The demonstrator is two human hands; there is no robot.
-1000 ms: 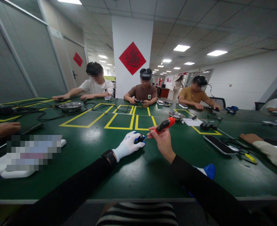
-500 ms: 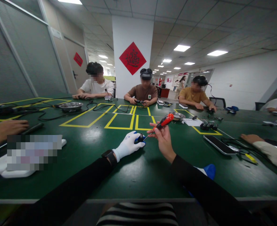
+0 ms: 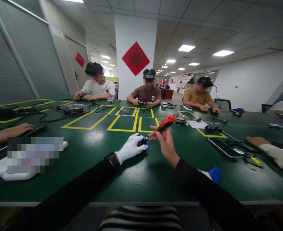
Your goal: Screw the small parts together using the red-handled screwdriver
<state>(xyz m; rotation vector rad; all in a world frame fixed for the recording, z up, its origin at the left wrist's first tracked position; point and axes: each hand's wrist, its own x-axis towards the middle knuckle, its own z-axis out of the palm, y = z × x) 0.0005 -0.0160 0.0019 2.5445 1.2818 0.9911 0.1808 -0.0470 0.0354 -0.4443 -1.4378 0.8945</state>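
A person's two hands meet over a dark green table (image 3: 122, 192); the left hand (image 3: 131, 148), in a white glove with blue fingertips and a black band (image 3: 112, 158) at the wrist, has its thumb and fingers pinching a small black part (image 3: 144, 140) near the middle of the table; the right hand (image 3: 167, 144), bare, grips a red and black screwdriver (image 3: 165, 123) between thumb and fingers, with some fingertips spread towards the left; the tool tilts, handle up and to the right, its thin shaft running down left to the black part, though the exact contact is too small to tell; to the near right lies a loose white and blue glove (image 3: 214, 175), partly behind the right sleeve; farther right are a phone (image 3: 223, 148) and a cluster of black pieces (image 3: 213, 128); beyond the hands, yellow tape (image 3: 121, 130) marks boxes on the table, with a metal bowl (image 3: 72, 108) at far left; on the far side sit three people wearing headgear; another person's hand (image 3: 20, 129) rests at left.
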